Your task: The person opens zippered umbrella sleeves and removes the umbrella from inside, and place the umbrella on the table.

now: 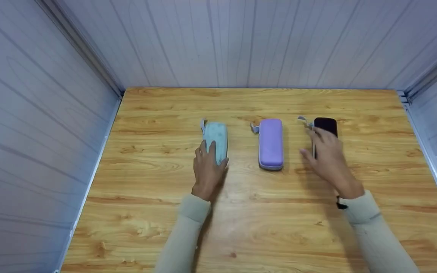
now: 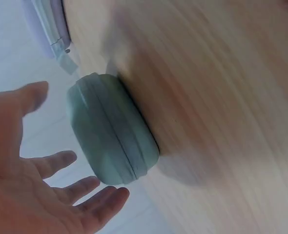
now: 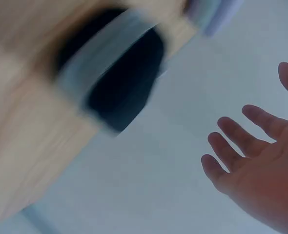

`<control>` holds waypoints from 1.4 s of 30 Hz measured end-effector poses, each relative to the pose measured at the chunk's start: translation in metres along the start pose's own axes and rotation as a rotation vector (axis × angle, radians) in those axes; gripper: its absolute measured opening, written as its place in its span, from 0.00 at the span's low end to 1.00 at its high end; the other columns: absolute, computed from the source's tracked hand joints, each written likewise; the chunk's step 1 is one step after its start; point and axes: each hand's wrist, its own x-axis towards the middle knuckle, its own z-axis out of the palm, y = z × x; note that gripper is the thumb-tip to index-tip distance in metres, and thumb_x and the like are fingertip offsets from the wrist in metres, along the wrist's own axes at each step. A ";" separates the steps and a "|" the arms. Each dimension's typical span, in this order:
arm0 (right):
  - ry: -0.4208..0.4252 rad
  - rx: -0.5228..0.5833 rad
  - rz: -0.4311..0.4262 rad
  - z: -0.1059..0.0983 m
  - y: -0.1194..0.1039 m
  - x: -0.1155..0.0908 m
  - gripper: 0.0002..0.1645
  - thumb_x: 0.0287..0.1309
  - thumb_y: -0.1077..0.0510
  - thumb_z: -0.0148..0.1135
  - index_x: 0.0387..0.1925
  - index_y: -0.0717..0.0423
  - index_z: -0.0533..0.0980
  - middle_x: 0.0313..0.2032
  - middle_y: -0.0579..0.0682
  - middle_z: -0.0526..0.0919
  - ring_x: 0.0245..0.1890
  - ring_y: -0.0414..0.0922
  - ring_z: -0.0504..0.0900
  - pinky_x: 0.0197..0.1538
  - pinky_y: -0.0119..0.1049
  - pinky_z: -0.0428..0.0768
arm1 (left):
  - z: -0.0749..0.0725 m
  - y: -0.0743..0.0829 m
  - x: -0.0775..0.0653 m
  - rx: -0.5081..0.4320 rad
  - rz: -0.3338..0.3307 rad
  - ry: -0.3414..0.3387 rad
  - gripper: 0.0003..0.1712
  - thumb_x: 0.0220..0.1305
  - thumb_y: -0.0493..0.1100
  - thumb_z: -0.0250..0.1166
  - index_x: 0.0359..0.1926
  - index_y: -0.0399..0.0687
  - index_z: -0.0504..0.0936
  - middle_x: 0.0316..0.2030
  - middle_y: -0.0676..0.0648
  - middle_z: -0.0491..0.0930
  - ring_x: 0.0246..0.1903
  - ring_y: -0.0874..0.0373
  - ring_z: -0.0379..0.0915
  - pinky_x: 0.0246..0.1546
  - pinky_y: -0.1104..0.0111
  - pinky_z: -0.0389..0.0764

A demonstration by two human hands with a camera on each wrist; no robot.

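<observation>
Head view: where were the hands?

Left hand (image 1: 208,170) over the near end of the pale green case (image 1: 217,132), fingers parted. Right hand (image 1: 328,157) above the dark case (image 1: 326,124), fingers over its left side, thumb out to the left. Both cases lay on the wooden table (image 1: 237,223), the purple case (image 1: 271,142) between them, apart from each.

Left wrist view: were the fingers clamped?

No, spread, thumb well away from them. Fingertips lay close to the pale green case; whether they touched, I could not tell. Its zip seam (image 2: 110,119) faced the camera; part of the purple case showed past it.

Right wrist view?

Dark case blurred, a pale band (image 3: 107,51) running across it. The right hand's fingers stood apart, a gap showing between them and the case.
</observation>
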 end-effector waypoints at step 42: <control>-0.342 0.024 -0.304 0.087 -0.085 0.114 0.24 0.74 0.66 0.61 0.68 0.68 0.74 0.66 0.64 0.78 0.67 0.63 0.75 0.70 0.59 0.71 | -0.016 -0.011 -0.008 0.139 0.053 -0.077 0.23 0.64 0.33 0.74 0.60 0.38 0.85 0.68 0.28 0.74 0.61 0.35 0.76 0.58 0.44 0.80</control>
